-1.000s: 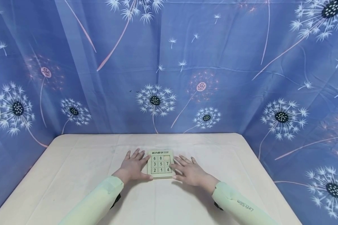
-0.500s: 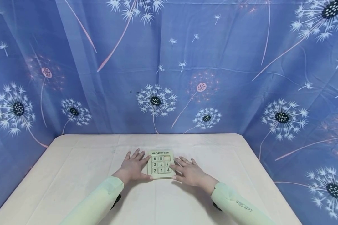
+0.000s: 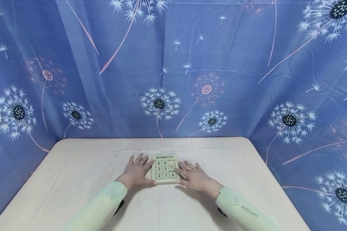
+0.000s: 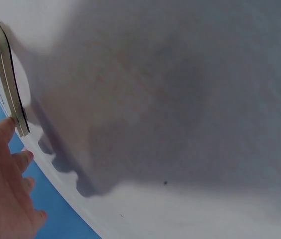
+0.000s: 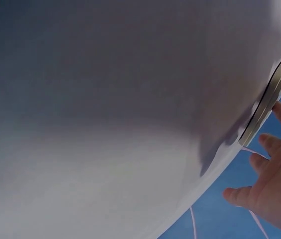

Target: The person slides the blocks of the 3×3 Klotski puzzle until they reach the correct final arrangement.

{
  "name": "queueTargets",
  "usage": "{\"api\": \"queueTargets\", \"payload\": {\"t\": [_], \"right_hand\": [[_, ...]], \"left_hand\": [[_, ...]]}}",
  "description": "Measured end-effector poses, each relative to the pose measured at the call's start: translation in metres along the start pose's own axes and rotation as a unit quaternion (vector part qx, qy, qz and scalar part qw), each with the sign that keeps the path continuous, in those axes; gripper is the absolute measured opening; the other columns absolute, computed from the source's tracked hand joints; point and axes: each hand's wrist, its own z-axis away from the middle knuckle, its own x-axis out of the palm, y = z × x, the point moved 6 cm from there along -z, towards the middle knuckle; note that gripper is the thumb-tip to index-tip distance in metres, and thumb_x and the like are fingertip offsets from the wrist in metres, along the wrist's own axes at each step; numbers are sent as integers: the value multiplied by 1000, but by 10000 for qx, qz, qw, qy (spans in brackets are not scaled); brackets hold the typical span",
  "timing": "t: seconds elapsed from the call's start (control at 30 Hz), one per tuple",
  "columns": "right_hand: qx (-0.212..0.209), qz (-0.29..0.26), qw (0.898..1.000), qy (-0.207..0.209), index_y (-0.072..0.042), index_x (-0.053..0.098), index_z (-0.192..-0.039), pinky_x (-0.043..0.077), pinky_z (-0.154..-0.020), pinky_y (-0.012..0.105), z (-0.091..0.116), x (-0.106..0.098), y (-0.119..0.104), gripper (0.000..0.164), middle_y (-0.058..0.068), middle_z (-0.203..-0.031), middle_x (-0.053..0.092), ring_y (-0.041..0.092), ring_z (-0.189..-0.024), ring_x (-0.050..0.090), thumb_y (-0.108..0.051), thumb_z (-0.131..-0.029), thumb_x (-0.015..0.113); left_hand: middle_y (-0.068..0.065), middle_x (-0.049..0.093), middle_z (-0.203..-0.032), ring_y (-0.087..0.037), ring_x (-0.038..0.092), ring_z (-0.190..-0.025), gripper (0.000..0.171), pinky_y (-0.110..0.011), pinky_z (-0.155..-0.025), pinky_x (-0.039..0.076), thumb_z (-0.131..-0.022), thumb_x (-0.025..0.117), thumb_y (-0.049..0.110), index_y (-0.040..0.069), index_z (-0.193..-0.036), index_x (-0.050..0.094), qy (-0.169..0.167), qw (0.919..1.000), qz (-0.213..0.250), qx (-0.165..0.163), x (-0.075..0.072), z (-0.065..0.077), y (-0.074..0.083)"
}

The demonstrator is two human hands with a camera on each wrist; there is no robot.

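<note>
A pale green number slide puzzle (image 3: 165, 181) lies flat on the table between both hands. Its tiles read 6, 8, then 3, 5, 7, then 2, 1, 4, with a blank slot (image 3: 172, 162) at the top right. The 7 tile (image 3: 172, 167) sits a little higher than the 5 beside it. My left hand (image 3: 136, 173) has its fingers spread, index finger and thumb at the puzzle's left edge. Over the right border reaches my right hand (image 3: 197, 177), its index fingertip beside the 7 tile and thumb near the lower right corner. Both wrist views show the puzzle's side edge (image 4: 10, 79) edge-on.
White cloth covers the table (image 3: 84, 179). Blue curtains (image 3: 118, 96) with dandelion prints stand behind it and on both sides. Pale green sleeves (image 3: 96, 205) cover both forearms.
The 7 tile has slid slightly away from the 4 toward the blank slot. My right thumb and forearm have shifted a little left; my left hand holds its place.
</note>
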Motion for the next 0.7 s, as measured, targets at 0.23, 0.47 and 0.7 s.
{"api": "queueTargets", "payload": {"t": [0.23, 0.47, 0.7], "right_hand": [[-8, -3, 10000, 36, -22, 51, -151, 23, -120, 77, -2, -1, -1, 60, 12, -166, 38, 40, -156, 31, -56, -102, 51], [-16, -1, 10000, 41, -22, 52, -151, 24, -119, 78, -4, 0, 0, 59, 12, -166, 38, 41, -156, 31, -55, -102, 51], [20, 18, 10000, 52, -23, 51, -152, 24, -119, 78, -4, 0, 2, 59, 12, -166, 38, 40, -156, 31, -55, -102, 51]], "left_hand": [[-16, 32, -168, -40, 20, -160, 100, -66, -129, 12, -78, 74, 71, 20, -158, 41, -38, 10000, 42, -8, 0, 2, 1], [-15, 32, -168, -39, 19, -160, 99, -65, -129, 13, -78, 73, 72, 23, -158, 40, -21, 10000, 23, -8, 4, -1, -1], [-15, 33, -168, -39, 20, -160, 99, -65, -129, 14, -78, 73, 72, 23, -158, 41, 9, 10000, 25, 10, 5, -1, -1]]}}
